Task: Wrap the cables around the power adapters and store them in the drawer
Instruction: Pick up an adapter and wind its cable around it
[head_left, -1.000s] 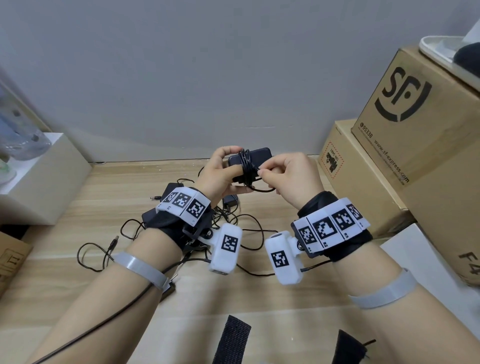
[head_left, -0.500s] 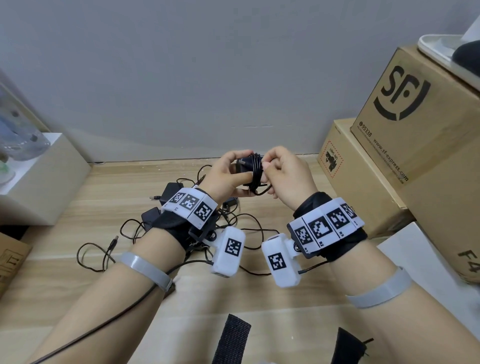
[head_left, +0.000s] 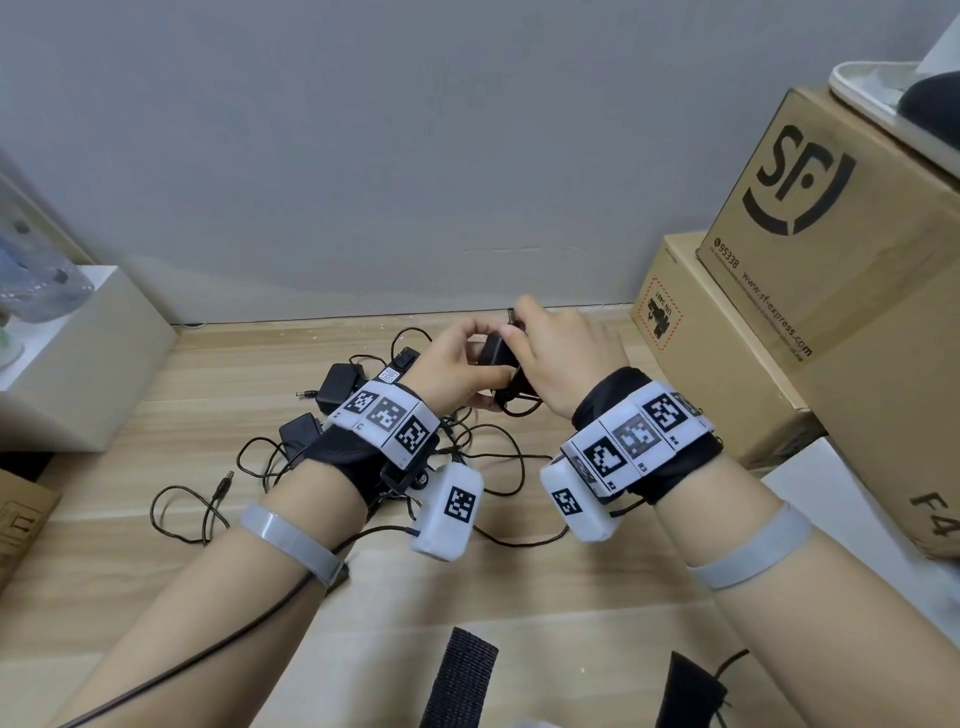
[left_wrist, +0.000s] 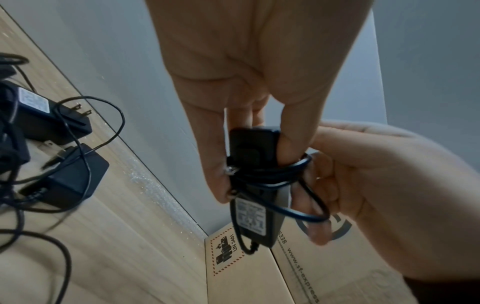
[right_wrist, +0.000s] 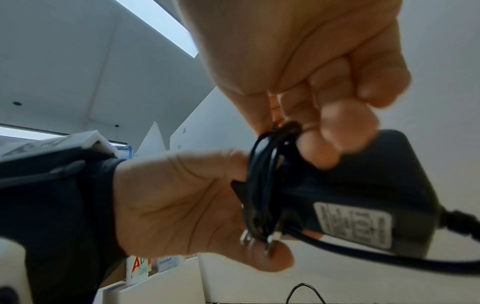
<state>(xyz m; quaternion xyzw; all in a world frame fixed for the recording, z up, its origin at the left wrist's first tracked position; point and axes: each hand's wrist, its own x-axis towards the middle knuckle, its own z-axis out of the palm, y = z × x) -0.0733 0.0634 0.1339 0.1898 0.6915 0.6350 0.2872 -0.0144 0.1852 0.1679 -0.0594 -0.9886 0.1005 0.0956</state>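
Observation:
A black power adapter (head_left: 496, 358) is held in the air between both hands, with its thin black cable (left_wrist: 272, 178) wound in several turns around its plug end. My left hand (head_left: 480, 364) grips the adapter (left_wrist: 253, 152) by that end between thumb and fingers, the metal prongs (right_wrist: 259, 239) against the thumb. My right hand (head_left: 524, 348) lies over the adapter and pinches the cable coil (right_wrist: 262, 181) at its top edge. A short loop (left_wrist: 311, 207) hangs around the right fingers. No drawer is in view.
Three more black adapters (head_left: 340, 384) (head_left: 301, 434) (head_left: 402, 361) lie on the wooden surface among tangled loose cables (head_left: 493, 457). Stacked cardboard boxes (head_left: 831, 234) stand at the right, a white box (head_left: 88, 353) at the left, and black straps (head_left: 460, 675) near the bottom edge.
The adapter has turned from lying level to tilted. My right hand has come over its top with the cable, and the slack loop has shortened. Both hands have sunk slightly.

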